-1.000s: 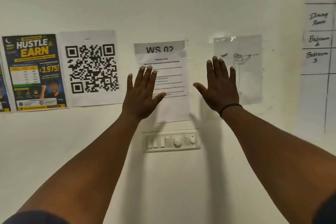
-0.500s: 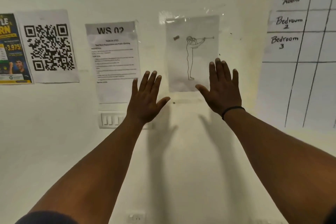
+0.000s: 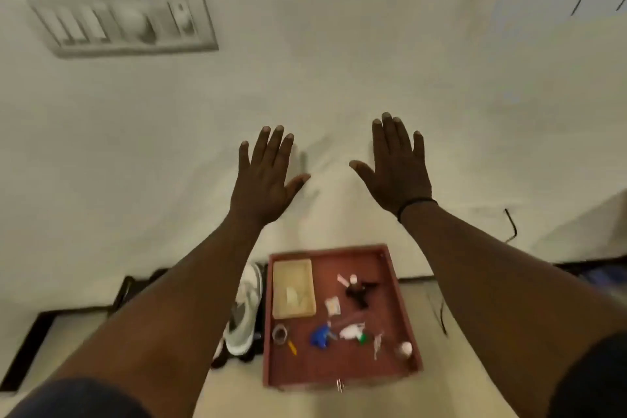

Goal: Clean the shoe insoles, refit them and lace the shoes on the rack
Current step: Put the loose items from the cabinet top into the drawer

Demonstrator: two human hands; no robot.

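My left hand (image 3: 263, 180) and my right hand (image 3: 397, 168) are stretched out in front of me, backs toward the camera, fingers spread and holding nothing, against a white wall. A black band circles my right wrist. Far below, a white and grey shoe (image 3: 246, 312) lies on a dark rack (image 3: 259, 332) beside the wall; my left forearm hides part of it. No insoles or laces can be made out.
A red-brown open tray or drawer (image 3: 393, 282) sits right of the shoe, holding a tan box (image 3: 293, 287), a tape roll, a blue item and several small bits. A switch panel (image 3: 125, 22) is on the wall upper left. A black cable (image 3: 510, 226) hangs at right.
The view has swung downward: the posters and papers have left the frame, the switch panel has risen to the upper left, and the shoe and tray have appeared. Both hands stay spread.
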